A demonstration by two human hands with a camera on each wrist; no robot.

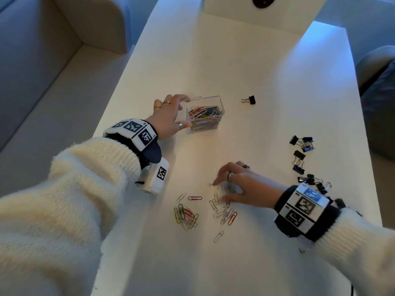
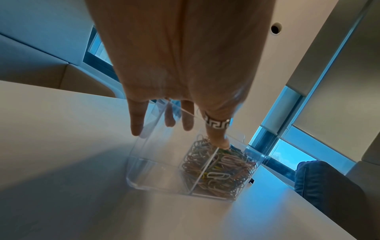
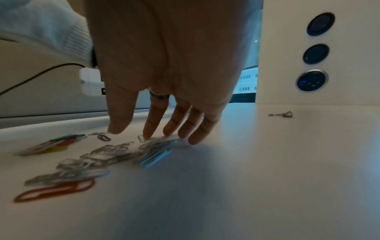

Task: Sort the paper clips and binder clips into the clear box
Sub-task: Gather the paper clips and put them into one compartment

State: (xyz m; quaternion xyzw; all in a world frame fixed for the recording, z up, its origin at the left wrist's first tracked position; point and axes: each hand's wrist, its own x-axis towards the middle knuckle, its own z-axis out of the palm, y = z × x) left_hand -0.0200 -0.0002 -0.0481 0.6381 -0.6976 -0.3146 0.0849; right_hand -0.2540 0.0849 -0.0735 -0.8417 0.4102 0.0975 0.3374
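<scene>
The clear box [image 1: 218, 99] [image 2: 156, 170] stands mid-table, split by a divider. One compartment is packed with coloured paper clips [image 1: 205, 113] [image 2: 222, 168]; the other looks bare. My left hand [image 1: 182, 112] [image 2: 180, 134] grips the box, thumb on the near edge and fingers over the far wall. Loose paper clips lie nearer me: a coloured pile [image 1: 186, 216] [image 3: 51, 144] and a silver bunch [image 1: 223, 210] [image 3: 98, 155]. My right hand [image 1: 222, 189] [image 3: 133, 133] is spread over the silver bunch, straight fingertips touching clips. Black binder clips [image 1: 301, 146] lie scattered at the right.
One binder clip [image 1: 249, 100] [image 3: 281, 114] lies alone beyond the box. A white block with round dark sockets [image 3: 312, 80] rises at the table's far end. A sofa [image 1: 42, 71] runs along the left table edge, and a grey cushion [image 1: 380, 107] sits at the right.
</scene>
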